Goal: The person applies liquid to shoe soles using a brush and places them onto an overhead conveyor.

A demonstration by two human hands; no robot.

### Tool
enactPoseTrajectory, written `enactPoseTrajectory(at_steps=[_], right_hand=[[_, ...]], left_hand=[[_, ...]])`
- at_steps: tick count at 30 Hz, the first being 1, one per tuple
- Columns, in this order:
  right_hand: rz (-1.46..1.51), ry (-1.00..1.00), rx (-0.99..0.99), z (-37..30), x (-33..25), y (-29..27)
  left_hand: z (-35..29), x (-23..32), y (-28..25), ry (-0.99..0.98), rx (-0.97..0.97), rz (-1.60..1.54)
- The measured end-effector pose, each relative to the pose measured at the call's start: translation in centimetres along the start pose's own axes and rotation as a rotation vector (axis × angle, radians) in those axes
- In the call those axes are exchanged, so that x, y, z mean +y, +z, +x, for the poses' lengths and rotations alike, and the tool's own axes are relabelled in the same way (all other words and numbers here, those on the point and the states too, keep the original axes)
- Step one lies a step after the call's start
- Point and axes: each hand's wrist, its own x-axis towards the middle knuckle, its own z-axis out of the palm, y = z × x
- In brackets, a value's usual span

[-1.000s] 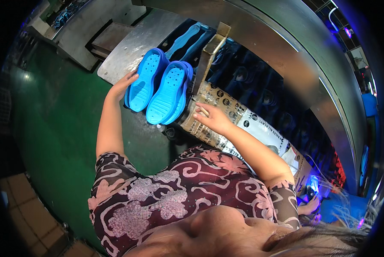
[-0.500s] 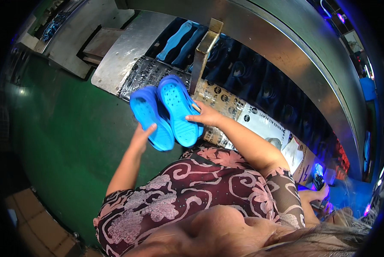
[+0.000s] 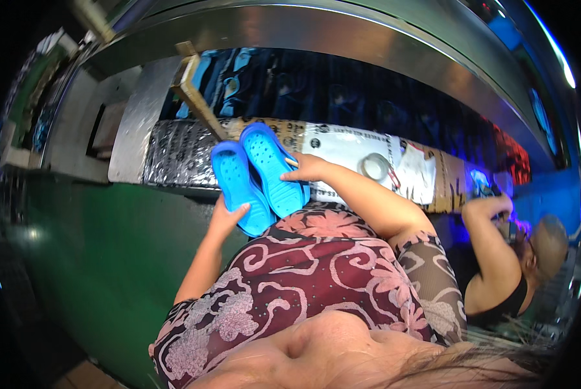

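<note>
In front of my body I hold a pair of bright blue clogs with perforated insoles, soles down and openings facing up. My left hand (image 3: pixel 229 217) is closed on the heel end of the left clog (image 3: pixel 238 183), thumb over its rim. My right hand (image 3: pixel 308 168) grips the right clog (image 3: pixel 266 165) by its outer side, thumb pressed inside. A thin tan stick-like piece (image 3: pixel 291 162) shows by the right fingers; its kind cannot be made out. The clogs lean side by side, touching, at the near edge of a wrapped ledge (image 3: pixel 180 155).
An upright metal bracket (image 3: pixel 196 97) rises just beyond the clogs. Behind the ledge, a dark recess holds blue shoe parts (image 3: pixel 232 84) under a long metal housing (image 3: pixel 271 29). A tape roll (image 3: pixel 375 167) lies on white sheeting. Another person (image 3: pixel 498 259) works at right.
The view has swung right, showing more of the ledge, the tape roll and the other person. Both clogs have come closer to the ledge, still in my hands.
</note>
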Motion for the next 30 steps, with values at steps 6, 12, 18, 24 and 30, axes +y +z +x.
enactPoseTrajectory(at_steps=[6, 12, 18, 24, 30], right_hand=[[0.108, 0.073, 0.411, -4.2, 5.3, -2.9], [0.64, 0.063, 0.59, -14.2, 7.5, -6.6], [1.474, -0.113, 0.984, -19.2, 12.7, -4.0], [1.476, -0.18, 0.866, -19.9, 15.7, -1.1], [1.301, -0.122, 1.009, -20.0, 15.9, -1.0]], left_hand=[[10.3, 3.1, -2.9, -0.109, -0.137, 0.034], [12.1, 0.8, -3.6, 0.044, 0.082, 0.494], [5.0, 6.1, 3.1, 0.48, 0.376, 0.882], [2.6, 5.9, 6.5, 0.008, -0.049, 1.17], [2.5, 3.4, 5.6, -0.124, 0.038, 0.483]])
